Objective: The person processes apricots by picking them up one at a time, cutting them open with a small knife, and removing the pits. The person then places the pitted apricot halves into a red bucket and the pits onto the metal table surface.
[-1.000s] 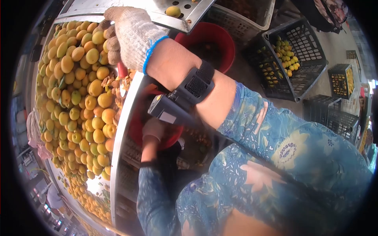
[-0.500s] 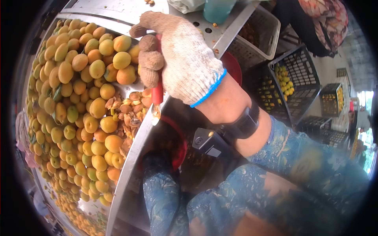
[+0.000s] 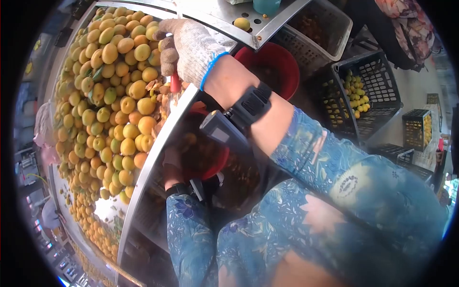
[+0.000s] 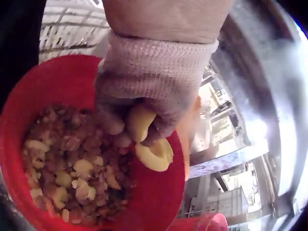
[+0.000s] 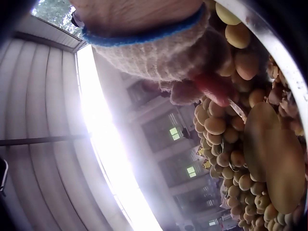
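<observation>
My gloved left hand (image 3: pixel 172 159) is low beside the table edge, dim in the head view. In the left wrist view, that hand (image 4: pixel 144 89) pinches a split yellow fruit (image 4: pixel 155 156) over a red bucket (image 4: pixel 62 77) containing brownish and yellow pieces. The gloved right hand (image 3: pixel 193 50) curls round the red handle (image 3: pixel 175 83) of a small tool at the edge of the fruit heap (image 3: pixel 107 115). From the right wrist view, the handle (image 5: pixel 214 89) ends in a narrow metal part (image 5: pixel 237 110) pointing at the fruits; the fingertips are partly hidden.
The metal table rim (image 3: pixel 160 138) runs between the heap and the lower bucket (image 3: pixel 217 165). Another red bucket (image 3: pixel 289 67) stands below the perforated metal top (image 3: pixel 222 16), with a white crate (image 3: pixel 306 48) and a black crate (image 3: pixel 377 71) of fruit farther right.
Since half a second ago, the right hand has moved up and away from the camera, still gripping the red handle. The left hand shows again at the lower bucket's left side.
</observation>
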The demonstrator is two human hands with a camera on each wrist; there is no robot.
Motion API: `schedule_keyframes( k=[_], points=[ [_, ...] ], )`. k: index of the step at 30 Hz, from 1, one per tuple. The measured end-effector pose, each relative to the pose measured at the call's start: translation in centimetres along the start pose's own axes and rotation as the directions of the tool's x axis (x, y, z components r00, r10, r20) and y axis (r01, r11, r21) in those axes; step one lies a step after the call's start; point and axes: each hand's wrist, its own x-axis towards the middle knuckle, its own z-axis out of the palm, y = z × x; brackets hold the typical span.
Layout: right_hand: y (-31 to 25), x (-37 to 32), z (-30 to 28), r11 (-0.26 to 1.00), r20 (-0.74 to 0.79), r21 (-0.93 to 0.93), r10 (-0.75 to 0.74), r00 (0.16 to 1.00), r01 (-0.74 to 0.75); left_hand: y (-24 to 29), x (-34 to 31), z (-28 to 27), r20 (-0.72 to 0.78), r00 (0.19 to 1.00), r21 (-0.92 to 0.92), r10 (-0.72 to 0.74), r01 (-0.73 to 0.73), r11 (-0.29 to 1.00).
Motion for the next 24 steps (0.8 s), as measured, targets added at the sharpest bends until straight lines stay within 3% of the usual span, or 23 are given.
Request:
schedule_keyframes(
  k=[2,5,6,8,10,11,12,14,16,17,18,22,23,24],
  points=[
    [0.6,0.6,-0.1,0.993,0.044,0.081,0.079,0.996,-0.083,0.0,-2.5,-2.1,-0.034,0.997,-0.163,0.065,-0.07,0.984],
    [1.5,1.2,-0.6,0.996,0.064,0.019,0.086,0.994,-0.088,0.0,-7.4,-4.7,-0.05,0.993,-0.428,0.108,-0.119,0.896],
    [1.8,1.2,-0.9,0.996,0.081,0.013,0.086,0.993,-0.087,0.9,-9.7,-6.0,-0.033,0.997,-0.462,0.076,-0.083,0.883],
    [2.6,2.1,-1.8,0.999,0.149,0.015,0.031,0.988,-0.033,7.7,-16.8,-11.1,0.075,0.99,-0.469,-0.117,0.139,0.872],
    [2.4,1.7,-2.3,0.996,0.156,-0.057,0.071,0.985,-0.063,6.5,-21.9,-12.2,-0.031,0.99,-0.558,-0.134,0.094,0.825],
    [2.3,1.6,-2.6,0.993,0.185,-0.068,0.106,0.977,-0.095,4.5,-24.3,-12.0,-0.066,0.988,-0.728,-0.136,0.045,0.685],
    [2.2,1.9,-2.8,0.991,0.201,-0.061,0.132,0.971,-0.122,4.0,-26.6,-12.8,-0.099,0.967,-0.767,-0.236,0.077,0.637],
    [2.7,2.2,-3.0,0.982,0.232,-0.049,0.189,0.954,-0.183,0.5,-30.7,-12.8,-0.283,0.873,-0.816,-0.396,-0.002,0.577],
    [4.3,1.3,-1.8,0.991,0.219,-0.084,0.123,0.968,-0.107,-7.3,-32.9,-10.7,-0.439,0.734,-0.788,-0.518,-0.038,0.615],
    [3.9,1.5,-2.1,0.985,0.26,-0.092,0.168,0.951,-0.148,-9.0,-34.4,-10.4,-0.46,0.642,-0.795,-0.613,0.009,0.606],
    [3.8,1.8,-2.4,0.98,0.302,-0.104,0.196,0.933,-0.172,-10.4,-35.3,-10.2,-0.445,0.581,-0.768,-0.681,0.143,0.624],
    [4.3,1.6,-2.1,0.982,0.236,-0.041,0.19,0.953,-0.186,-13.6,-35.9,-7.5,-0.275,0.391,-0.959,-0.878,-0.051,0.278],
    [5.5,1.9,-1.7,0.988,0.231,-0.017,0.15,0.961,-0.151,-15.7,-34.1,-6.3,-0.245,0.384,-0.963,-0.89,-0.204,0.177],
    [5.5,1.9,-1.7,0.987,0.208,0.024,0.151,0.966,-0.159,-15.7,-34.3,-6.2,-0.236,0.379,-0.965,-0.895,-0.201,0.169]
  ],
)
